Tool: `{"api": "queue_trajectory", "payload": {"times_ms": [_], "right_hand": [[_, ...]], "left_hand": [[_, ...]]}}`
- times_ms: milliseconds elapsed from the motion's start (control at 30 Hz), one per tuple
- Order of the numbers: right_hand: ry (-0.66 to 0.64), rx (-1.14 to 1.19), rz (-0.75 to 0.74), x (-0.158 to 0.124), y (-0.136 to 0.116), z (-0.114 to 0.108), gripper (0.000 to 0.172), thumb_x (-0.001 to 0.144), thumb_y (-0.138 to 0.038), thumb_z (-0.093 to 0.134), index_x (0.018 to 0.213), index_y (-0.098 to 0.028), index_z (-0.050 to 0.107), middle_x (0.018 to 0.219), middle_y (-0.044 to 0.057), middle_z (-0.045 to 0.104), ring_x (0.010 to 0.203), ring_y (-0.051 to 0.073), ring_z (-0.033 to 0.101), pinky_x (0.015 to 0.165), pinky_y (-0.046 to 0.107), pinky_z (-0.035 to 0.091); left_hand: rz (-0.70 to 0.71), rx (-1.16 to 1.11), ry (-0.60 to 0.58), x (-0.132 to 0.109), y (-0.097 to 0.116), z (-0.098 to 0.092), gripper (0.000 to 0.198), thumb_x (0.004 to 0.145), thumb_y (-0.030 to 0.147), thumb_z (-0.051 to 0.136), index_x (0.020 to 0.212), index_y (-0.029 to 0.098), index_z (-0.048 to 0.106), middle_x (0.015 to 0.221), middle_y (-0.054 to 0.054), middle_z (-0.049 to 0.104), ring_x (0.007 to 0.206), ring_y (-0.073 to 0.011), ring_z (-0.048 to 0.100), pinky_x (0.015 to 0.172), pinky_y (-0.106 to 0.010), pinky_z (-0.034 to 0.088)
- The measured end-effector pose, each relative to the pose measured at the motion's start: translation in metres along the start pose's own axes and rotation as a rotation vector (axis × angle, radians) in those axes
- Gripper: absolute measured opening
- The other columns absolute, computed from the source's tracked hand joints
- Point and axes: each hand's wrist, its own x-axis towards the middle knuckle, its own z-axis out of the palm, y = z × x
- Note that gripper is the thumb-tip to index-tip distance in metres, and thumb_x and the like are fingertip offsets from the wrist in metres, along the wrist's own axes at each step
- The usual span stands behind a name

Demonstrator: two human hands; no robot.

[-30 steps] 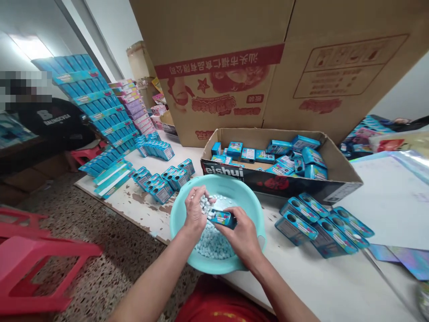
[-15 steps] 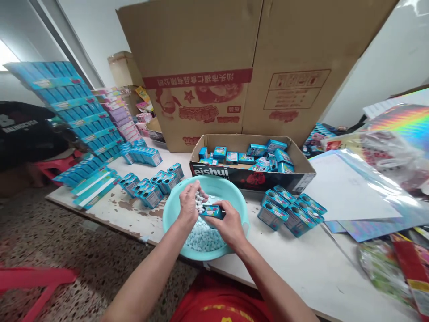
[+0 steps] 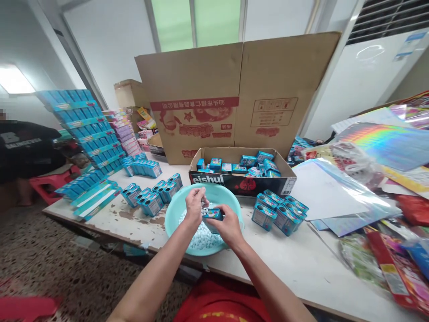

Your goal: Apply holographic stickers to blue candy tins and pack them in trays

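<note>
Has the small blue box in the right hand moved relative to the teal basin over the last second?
No. The small blue box in the right hand hangs over the teal basin's middle as before; only the camera view shifted.

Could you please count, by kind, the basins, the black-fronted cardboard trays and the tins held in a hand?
Teal basin: 1
Cardboard tray: 1
Blue tin, in the right hand: 1
Total: 3
</note>
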Motion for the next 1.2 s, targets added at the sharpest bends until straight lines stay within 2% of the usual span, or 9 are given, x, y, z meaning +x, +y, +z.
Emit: {"api": "queue_trajectory", "payload": {"times_ms": [233,333,467,667,800,900,1033,1133,1200], "right_hand": [[-0.022,0.107,0.029,-0.002,0.004,0.000,0.025,0.056,-0.022,0.071,0.079,-0.019,0.062,0.082,0.001,0.063,0.080,0.020,0.058,0.076,0.032,0.044],[0.006,0.219,0.081,-0.001,0.009,-0.004,0.032,0.056,-0.026,0.074,0.085,-0.019,0.063,0.084,0.001,0.064,0.080,0.020,0.058,0.075,0.032,0.045],[-0.023,0.411,0.138,0.004,0.018,-0.004,0.038,0.055,-0.029,0.076,0.088,-0.019,0.061,0.081,0.000,0.064,0.077,0.018,0.058,0.071,0.030,0.045],[-0.090,0.658,0.256,0.009,0.027,-0.002,0.042,0.053,-0.026,0.080,0.089,-0.020,0.059,0.080,-0.001,0.064,0.076,0.017,0.058,0.071,0.029,0.046],[-0.081,0.714,0.256,0.012,0.027,-0.002,0.042,0.054,-0.025,0.079,0.090,-0.020,0.058,0.082,-0.002,0.064,0.078,0.016,0.059,0.073,0.029,0.046],[-0.147,0.737,0.244,0.015,0.024,-0.004,0.041,0.053,-0.023,0.079,0.088,-0.020,0.058,0.081,-0.002,0.064,0.077,0.016,0.059,0.072,0.029,0.047],[-0.117,0.751,0.229,0.007,0.011,-0.040,0.043,0.054,-0.024,0.080,0.091,-0.021,0.058,0.081,-0.002,0.064,0.076,0.016,0.060,0.072,0.028,0.049],[-0.001,0.621,0.153,-0.014,0.009,-0.096,0.039,0.056,-0.026,0.080,0.090,-0.022,0.061,0.085,-0.001,0.064,0.078,0.017,0.061,0.072,0.028,0.051],[0.087,0.462,0.124,-0.031,0.023,-0.136,0.038,0.056,-0.027,0.081,0.090,-0.022,0.064,0.092,0.002,0.065,0.083,0.020,0.062,0.073,0.029,0.052]], "left_hand": [[-0.025,-0.049,-0.030,0.000,0.003,0.007,0.035,0.062,0.041,0.072,0.064,0.018,0.046,0.041,0.010,0.040,0.036,-0.0054,0.042,0.039,-0.017,0.032],[-0.042,-0.113,-0.025,0.003,0.010,0.010,0.037,0.060,0.037,0.074,0.063,0.019,0.042,0.040,0.012,0.034,0.033,-0.0026,0.032,0.036,-0.015,0.024],[0.003,-0.124,-0.052,0.003,0.016,0.015,0.034,0.061,0.036,0.073,0.066,0.018,0.045,0.042,0.012,0.034,0.035,-0.0022,0.032,0.037,-0.015,0.025],[0.053,-0.137,0.047,0.005,0.023,0.005,0.033,0.061,0.037,0.072,0.069,0.019,0.045,0.044,0.012,0.034,0.037,-0.0030,0.033,0.040,-0.016,0.026],[-0.004,0.181,0.063,0.002,0.018,-0.016,0.035,0.059,0.045,0.071,0.071,0.018,0.053,0.049,0.007,0.048,0.050,-0.0082,0.048,0.051,-0.019,0.037],[-0.079,0.484,-0.006,-0.002,0.008,-0.029,0.042,0.059,0.053,0.068,0.077,0.016,0.061,0.077,-0.005,0.067,0.076,-0.0177,0.060,0.062,-0.024,0.042],[-0.027,0.641,0.011,-0.010,0.002,-0.048,0.048,0.062,0.060,0.062,0.083,0.017,0.062,0.095,-0.009,0.068,0.093,-0.0252,0.060,0.072,-0.030,0.045],[-0.002,0.870,-0.071,-0.025,0.003,-0.066,0.042,0.069,0.059,0.057,0.081,0.019,0.062,0.088,-0.005,0.068,0.086,-0.0226,0.062,0.075,-0.030,0.046],[0.043,1.074,-0.099,-0.037,0.001,-0.077,0.036,0.074,0.056,0.051,0.078,0.021,0.061,0.083,-0.002,0.067,0.081,-0.0201,0.061,0.075,-0.028,0.045]]}}
